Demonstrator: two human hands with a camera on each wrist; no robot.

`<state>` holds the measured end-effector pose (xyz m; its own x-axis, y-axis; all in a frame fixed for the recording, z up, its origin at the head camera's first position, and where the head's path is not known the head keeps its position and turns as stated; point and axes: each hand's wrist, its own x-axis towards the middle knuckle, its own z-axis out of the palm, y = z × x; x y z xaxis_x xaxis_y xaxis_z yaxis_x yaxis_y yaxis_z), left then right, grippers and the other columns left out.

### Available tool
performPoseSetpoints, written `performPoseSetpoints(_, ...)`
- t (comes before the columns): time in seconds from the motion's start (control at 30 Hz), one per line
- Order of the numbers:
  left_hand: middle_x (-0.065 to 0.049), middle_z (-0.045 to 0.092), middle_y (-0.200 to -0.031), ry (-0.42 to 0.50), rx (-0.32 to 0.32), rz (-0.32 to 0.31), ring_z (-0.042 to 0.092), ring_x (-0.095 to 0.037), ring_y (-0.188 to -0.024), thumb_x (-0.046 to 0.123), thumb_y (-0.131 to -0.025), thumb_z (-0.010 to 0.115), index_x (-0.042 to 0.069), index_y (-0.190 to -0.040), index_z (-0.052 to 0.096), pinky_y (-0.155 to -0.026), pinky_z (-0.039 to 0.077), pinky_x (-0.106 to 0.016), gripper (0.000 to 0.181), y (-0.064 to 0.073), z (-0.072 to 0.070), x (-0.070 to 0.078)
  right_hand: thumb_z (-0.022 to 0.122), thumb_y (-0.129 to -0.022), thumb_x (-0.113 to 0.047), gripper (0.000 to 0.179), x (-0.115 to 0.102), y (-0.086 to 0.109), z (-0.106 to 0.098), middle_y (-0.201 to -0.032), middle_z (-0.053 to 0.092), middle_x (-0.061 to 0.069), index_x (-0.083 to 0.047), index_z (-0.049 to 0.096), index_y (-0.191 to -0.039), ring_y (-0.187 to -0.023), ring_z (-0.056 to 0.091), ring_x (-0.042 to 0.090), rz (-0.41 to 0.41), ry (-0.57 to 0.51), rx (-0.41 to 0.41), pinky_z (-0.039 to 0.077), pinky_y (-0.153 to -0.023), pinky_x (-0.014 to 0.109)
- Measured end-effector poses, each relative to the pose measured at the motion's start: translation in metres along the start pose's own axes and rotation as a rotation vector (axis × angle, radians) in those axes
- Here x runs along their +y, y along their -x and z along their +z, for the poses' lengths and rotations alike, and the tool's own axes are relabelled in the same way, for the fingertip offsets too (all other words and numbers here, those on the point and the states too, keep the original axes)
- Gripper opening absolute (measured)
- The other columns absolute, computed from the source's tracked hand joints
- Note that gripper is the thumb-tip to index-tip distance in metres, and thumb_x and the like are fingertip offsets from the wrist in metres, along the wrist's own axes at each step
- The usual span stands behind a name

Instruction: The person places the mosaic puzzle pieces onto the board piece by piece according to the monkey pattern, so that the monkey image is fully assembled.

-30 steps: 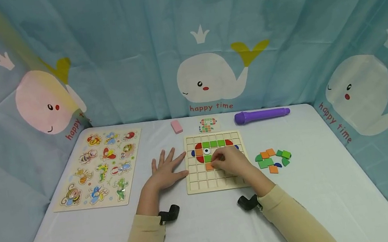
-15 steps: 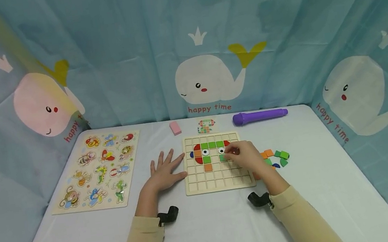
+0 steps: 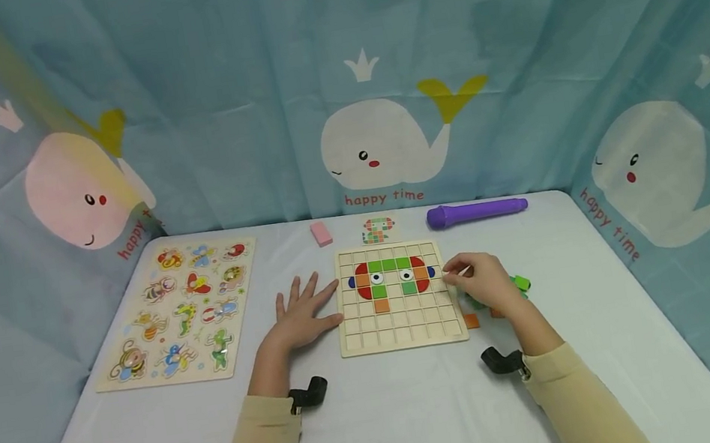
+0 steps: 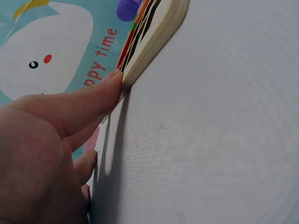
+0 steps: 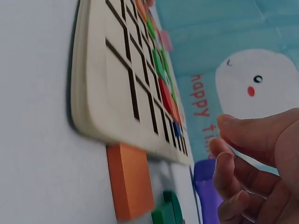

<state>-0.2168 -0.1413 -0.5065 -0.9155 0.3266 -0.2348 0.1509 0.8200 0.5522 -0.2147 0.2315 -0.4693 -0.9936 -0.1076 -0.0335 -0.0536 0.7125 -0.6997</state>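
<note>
A wooden grid board point(image 3: 404, 328) lies in the middle of the table. Red, green, orange and blue tiles on it form a face, with two eye tiles point(image 3: 406, 275) and an orange tile point(image 3: 382, 306) below. My left hand point(image 3: 301, 321) lies palm down with fingers spread, forefinger and thumb at the board's left edge. Past the right edge is my right hand point(image 3: 482, 281), fingers loosely bent, nothing seen between them in the right wrist view. Loose tiles lie under and around it: an orange tile point(image 5: 131, 182) close by the board, and green tiles point(image 3: 522, 282) partly hidden.
A wooden insect puzzle point(image 3: 171, 315) lies at the left. Along the back are a pink block point(image 3: 321, 234), a small picture card point(image 3: 379, 230) and a purple toy microphone point(image 3: 476, 212). A curtain with whales point(image 3: 374, 143) hangs behind the table.
My right hand has moved right, from over the board to beyond its right edge, uncovering the right eye tile and the red, orange and blue tiles there. My left hand has stayed put.
</note>
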Motion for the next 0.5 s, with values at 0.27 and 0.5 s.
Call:
performPoseSetpoints(0.27, -0.006, 0.005, -0.172, 0.012, 0.002, -0.005, -0.015, -0.037, -0.156, 0.054, -0.094, 0.064, 0.035, -0.159, 0.033, -0.119, -0.016, -0.064, 0.074, -0.001, 0.003, 0.000, 0.073, -0.094, -0.024, 0.023, 0.028, 0.005, -0.021, -0.101, 0.073, 0.009, -0.009, 0.074, -0.112, -0.079, 0.061, 0.020, 0.064, 0.023, 0.024, 0.051, -0.065, 0.031)
performPoseSetpoints(0.5, -0.006, 0.004, -0.172, 0.012, 0.004, -0.004, -0.015, -0.037, -0.156, 0.054, -0.094, 0.064, 0.035, -0.159, 0.032, -0.119, -0.016, -0.064, 0.075, -0.001, 0.002, 0.001, 0.070, -0.096, -0.025, 0.028, 0.049, 0.012, -0.040, -0.107, 0.072, 0.012, -0.007, 0.072, -0.118, -0.085, 0.062, 0.023, 0.115, 0.047, 0.032, 0.051, -0.068, 0.031)
